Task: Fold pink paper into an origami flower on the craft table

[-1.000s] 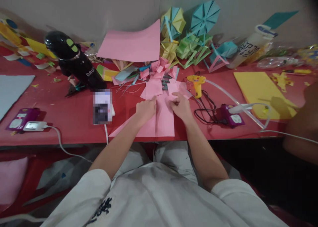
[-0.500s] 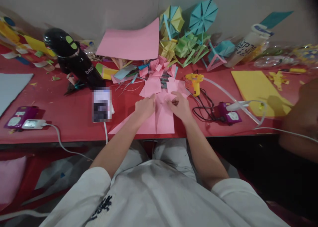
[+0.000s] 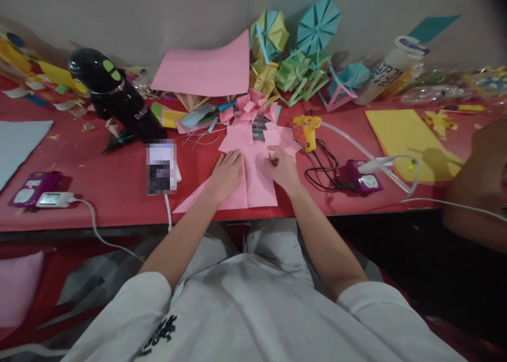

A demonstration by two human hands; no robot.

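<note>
A creased pink paper sheet [image 3: 258, 180] lies at the front of the red table, between and under both hands. My left hand [image 3: 228, 174] rests flat on its left part, fingers stretched forward. On the right, my right hand [image 3: 282, 167] is bent over the sheet with its fingers curled; whether they pinch the paper is too small to tell. Smaller pink pieces [image 3: 240, 134] lie just beyond the fingertips, in front of a heap of folded pink paper [image 3: 251, 107].
A yellow glue gun [image 3: 308, 130] and its black cable lie right of the hands. A phone [image 3: 161, 168] and black bottle [image 3: 119, 95] stand left. Folded paper umbrellas [image 3: 319, 27] are behind; yellow sheets [image 3: 412, 140] and a person's arm [image 3: 475, 193] are at right.
My left hand has shifted slightly left and flattened, its fingers now stretched out on the paper. My right hand has hardly moved. The view has shifted slightly.
</note>
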